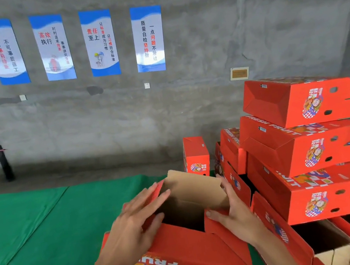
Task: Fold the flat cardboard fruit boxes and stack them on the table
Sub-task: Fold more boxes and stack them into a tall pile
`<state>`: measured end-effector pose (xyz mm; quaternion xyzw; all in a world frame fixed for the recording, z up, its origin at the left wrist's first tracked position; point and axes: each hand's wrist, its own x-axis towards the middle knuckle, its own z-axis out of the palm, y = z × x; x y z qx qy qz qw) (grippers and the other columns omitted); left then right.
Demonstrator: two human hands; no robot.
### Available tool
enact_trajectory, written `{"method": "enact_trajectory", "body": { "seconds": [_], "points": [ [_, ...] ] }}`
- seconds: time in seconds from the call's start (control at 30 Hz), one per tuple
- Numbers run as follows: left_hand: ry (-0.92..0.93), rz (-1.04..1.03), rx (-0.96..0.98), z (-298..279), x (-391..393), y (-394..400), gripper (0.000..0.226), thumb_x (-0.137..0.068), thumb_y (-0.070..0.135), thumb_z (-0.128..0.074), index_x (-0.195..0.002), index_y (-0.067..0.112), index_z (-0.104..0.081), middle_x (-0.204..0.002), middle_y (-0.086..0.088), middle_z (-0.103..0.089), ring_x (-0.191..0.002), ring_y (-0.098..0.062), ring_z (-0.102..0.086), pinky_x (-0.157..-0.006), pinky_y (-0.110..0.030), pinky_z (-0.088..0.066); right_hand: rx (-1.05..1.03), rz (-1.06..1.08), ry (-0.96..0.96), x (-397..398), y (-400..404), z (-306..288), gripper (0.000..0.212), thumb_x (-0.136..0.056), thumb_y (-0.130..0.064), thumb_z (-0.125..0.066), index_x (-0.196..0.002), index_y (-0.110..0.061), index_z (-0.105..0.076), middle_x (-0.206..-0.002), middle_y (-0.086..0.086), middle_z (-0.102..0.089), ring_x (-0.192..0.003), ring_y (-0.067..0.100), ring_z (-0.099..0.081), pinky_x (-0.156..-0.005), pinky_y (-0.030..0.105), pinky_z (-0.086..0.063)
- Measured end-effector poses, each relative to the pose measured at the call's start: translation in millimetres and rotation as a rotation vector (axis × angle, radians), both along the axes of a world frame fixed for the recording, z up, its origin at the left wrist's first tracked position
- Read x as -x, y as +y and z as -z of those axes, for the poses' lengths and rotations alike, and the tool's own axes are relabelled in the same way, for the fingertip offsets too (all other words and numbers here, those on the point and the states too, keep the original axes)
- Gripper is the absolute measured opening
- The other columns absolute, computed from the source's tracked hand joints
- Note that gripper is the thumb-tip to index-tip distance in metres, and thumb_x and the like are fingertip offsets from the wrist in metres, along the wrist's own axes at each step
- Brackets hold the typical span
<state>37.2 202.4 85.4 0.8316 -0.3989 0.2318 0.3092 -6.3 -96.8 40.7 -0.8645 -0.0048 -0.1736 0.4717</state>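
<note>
A red box (182, 251) printed "FRESH FRUIT" stands half-folded on the green surface (24, 225), its far end open to show brown cardboard inside, with a brown flap (191, 184) raised at the back. The left hand (135, 222) lies on the box's left side flap, fingers (155, 192) straight and spread, pressing it inward. The right hand (233, 212) holds the right edge of the opening, thumb curled over a red flap and fingers wrapped round the outside. Just to the right, folded boxes (308, 146) (same red print) sit piled several high. Four posters (101, 42) hang on the concrete wall.
</note>
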Motion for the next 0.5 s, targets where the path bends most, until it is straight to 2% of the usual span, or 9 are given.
{"method": "enact_trajectory", "body": {
  "seconds": [0.03, 0.1, 0.17, 0.23, 0.27, 0.33, 0.4, 0.43, 0.5],
  "points": [
    [0.024, 0.03, -0.028, -1, 1, 1, 0.057, -0.102, 0.047, -0.055, -0.154, 0.053, -0.032, -0.148, 0.033, -0.047, -0.139, 0.009, -0.04, -0.106, -0.035, -0.046, -0.015, 0.029, -0.011, -3, 1, 0, 0.099, -0.087, -0.036, -0.082, -0.158, -0.052, -0.014, -0.156, -0.017, -0.042, -0.144, 0.001, -0.038, -0.122, 0.034, -0.032],
    [0.055, 0.05, -0.084, -1, 0, 1, 0.058, -0.106, 0.051, -0.043, -0.159, 0.052, -0.018, -0.13, 0.038, -0.058, -0.127, 0.013, -0.047, -0.098, -0.032, -0.046, 0.002, 0.11, -0.013, -5, 4, 1, 0.087, -0.088, -0.043, -0.079, -0.156, -0.051, -0.024, -0.152, -0.018, -0.046, -0.137, -0.001, -0.043, -0.116, 0.031, -0.037],
    [0.098, 0.0, -0.133, 1, -3, -2, 0.054, -0.108, 0.051, -0.035, -0.157, 0.055, -0.012, -0.125, 0.041, -0.058, -0.124, 0.006, -0.052, -0.099, -0.034, -0.046, -0.04, 0.139, 0.028, -5, 6, 2, 0.071, -0.089, -0.063, -0.07, -0.15, -0.051, -0.036, -0.149, -0.023, -0.046, -0.129, -0.013, -0.043, -0.11, 0.022, -0.036],
    [0.201, -0.045, -0.076, 3, -9, -4, 0.051, -0.106, 0.054, -0.029, -0.155, 0.054, -0.015, -0.126, 0.042, -0.057, -0.12, 0.001, -0.057, -0.101, -0.037, -0.046, -0.275, 0.103, 0.053, -3, 9, 0, 0.06, -0.084, -0.086, -0.049, -0.136, -0.055, -0.055, -0.141, -0.028, -0.056, -0.126, -0.017, -0.048, -0.112, 0.024, -0.038],
    [0.256, -0.049, -0.007, 3, -12, -5, 0.051, -0.106, 0.055, -0.027, -0.155, 0.052, -0.016, -0.125, 0.038, -0.059, -0.116, 0.0, -0.058, -0.103, -0.038, -0.045, -0.382, 0.105, 0.066, 0, 10, -2, 0.06, -0.081, -0.092, -0.039, -0.126, -0.06, -0.063, -0.129, -0.03, -0.065, -0.118, -0.016, -0.056, -0.108, 0.024, -0.041],
    [0.378, -0.049, 0.131, 6, -17, -6, 0.053, -0.105, 0.063, -0.024, -0.156, 0.051, -0.015, -0.129, 0.027, -0.061, -0.122, -0.006, -0.055, -0.11, -0.04, -0.04, -0.418, 0.044, 0.062, 4, 9, -5, 0.055, -0.086, -0.09, -0.032, -0.111, -0.061, -0.071, -0.107, -0.029, -0.074, -0.101, -0.012, -0.067, -0.089, 0.015, -0.049],
    [0.446, -0.07, 0.184, 8, -20, -8, 0.056, -0.101, 0.071, -0.025, -0.155, 0.057, -0.016, -0.142, 0.026, -0.049, -0.139, -0.003, -0.041, -0.117, -0.035, -0.031, -0.38, -0.051, 0.025, 9, 7, -5, 0.052, -0.097, -0.076, -0.044, -0.118, -0.041, -0.076, -0.102, -0.015, -0.078, -0.095, 0.0, -0.073, -0.078, 0.012, -0.052],
    [0.444, -0.075, 0.173, 9, -21, -8, 0.054, -0.1, 0.073, -0.026, -0.153, 0.06, -0.021, -0.142, 0.029, -0.044, -0.141, 0.002, -0.035, -0.117, -0.032, -0.029, -0.373, -0.086, 0.01, 11, 5, -5, 0.048, -0.099, -0.069, -0.05, -0.12, -0.034, -0.076, -0.106, -0.011, -0.078, -0.099, 0.004, -0.073, -0.08, 0.014, -0.052],
    [0.446, -0.056, 0.147, 8, -23, -8, 0.05, -0.099, 0.077, -0.024, -0.145, 0.064, -0.037, -0.122, 0.03, -0.046, -0.133, 0.006, -0.038, -0.115, -0.032, -0.032, -0.339, -0.165, 0.021, 12, -2, -4, 0.037, -0.099, -0.056, -0.061, -0.124, -0.033, -0.075, -0.131, -0.013, -0.069, -0.123, 0.007, -0.063, -0.099, 0.023, -0.049]
  ]
}}
